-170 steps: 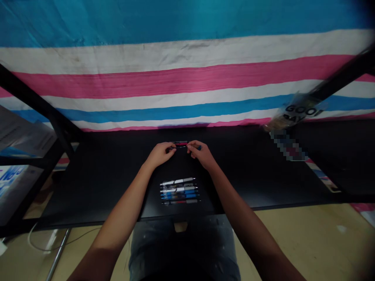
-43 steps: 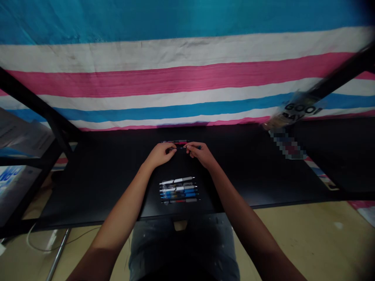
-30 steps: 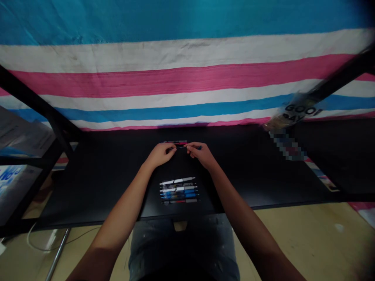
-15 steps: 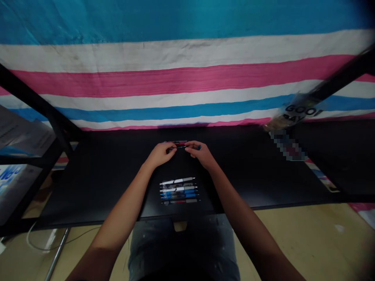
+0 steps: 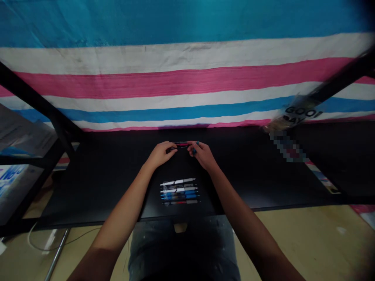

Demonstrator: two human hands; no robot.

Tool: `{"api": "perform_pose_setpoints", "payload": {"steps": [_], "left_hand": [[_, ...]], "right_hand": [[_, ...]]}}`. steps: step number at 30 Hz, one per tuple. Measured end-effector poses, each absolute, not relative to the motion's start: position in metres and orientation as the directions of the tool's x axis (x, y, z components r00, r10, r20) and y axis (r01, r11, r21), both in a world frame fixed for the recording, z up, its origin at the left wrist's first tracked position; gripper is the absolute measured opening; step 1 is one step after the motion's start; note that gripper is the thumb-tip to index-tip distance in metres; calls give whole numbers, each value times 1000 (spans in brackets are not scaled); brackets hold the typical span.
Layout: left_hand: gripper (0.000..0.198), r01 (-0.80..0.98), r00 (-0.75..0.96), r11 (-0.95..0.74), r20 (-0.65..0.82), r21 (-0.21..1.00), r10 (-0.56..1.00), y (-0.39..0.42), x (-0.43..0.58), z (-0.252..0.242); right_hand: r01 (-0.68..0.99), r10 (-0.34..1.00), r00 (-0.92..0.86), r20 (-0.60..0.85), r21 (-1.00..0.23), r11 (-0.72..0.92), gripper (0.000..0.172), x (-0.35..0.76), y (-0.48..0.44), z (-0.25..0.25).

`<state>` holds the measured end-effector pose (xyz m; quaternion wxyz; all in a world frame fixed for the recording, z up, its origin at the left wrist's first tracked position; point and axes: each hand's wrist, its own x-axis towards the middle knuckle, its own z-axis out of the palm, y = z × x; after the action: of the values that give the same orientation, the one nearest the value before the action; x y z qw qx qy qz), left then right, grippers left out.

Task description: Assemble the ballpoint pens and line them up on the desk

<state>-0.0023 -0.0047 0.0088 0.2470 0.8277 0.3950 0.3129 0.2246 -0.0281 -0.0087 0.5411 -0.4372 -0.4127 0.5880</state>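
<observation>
At the back of the black table (image 5: 249, 168), my left hand (image 5: 161, 153) is closed, thumb and fingers pinched at the left end of a slim dark pen. Opposite it, my right hand (image 5: 202, 153) has curled fingers around a small blue pen-like piece (image 5: 197, 145), mostly hidden in the grip. In the gap between the hands, a red-and-dark pen (image 5: 183, 144) lies level, both ends covered by fingers. Closer to me, several click pens (image 5: 178, 191) lie side by side, with white, blue and dark barrels.
A striped sheet (image 5: 187, 84) hangs behind the table. Black frame bars (image 5: 60, 127) slope at the sides. A clear printed bag (image 5: 295, 115) hangs at the right. Boxes (image 5: 17, 187) stand at the left.
My right hand has shifted slightly right, its fingers lifting the blue piece more upright. More of the red pen shows between the hands. The near row of pens stays put.
</observation>
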Motion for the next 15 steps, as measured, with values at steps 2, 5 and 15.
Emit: {"api": "perform_pose_setpoints", "payload": {"steps": [2, 5, 15], "left_hand": [[15, 496, 493, -564, 320, 660, 809, -5, -3, 9], [15, 497, 489, -562, 322, 661, 811, -5, -3, 10], [20, 512, 499, -522, 258, 682, 827, -6, -1, 8]], "right_hand": [[-340, 994, -23, -105, -934, -106, 48, 226, -29, -5], [-381, 991, -8, -130, -916, -123, 42, 229, -28, -2], [-285, 996, 25, -80, -956, -69, 55, 229, -26, -4]]}}
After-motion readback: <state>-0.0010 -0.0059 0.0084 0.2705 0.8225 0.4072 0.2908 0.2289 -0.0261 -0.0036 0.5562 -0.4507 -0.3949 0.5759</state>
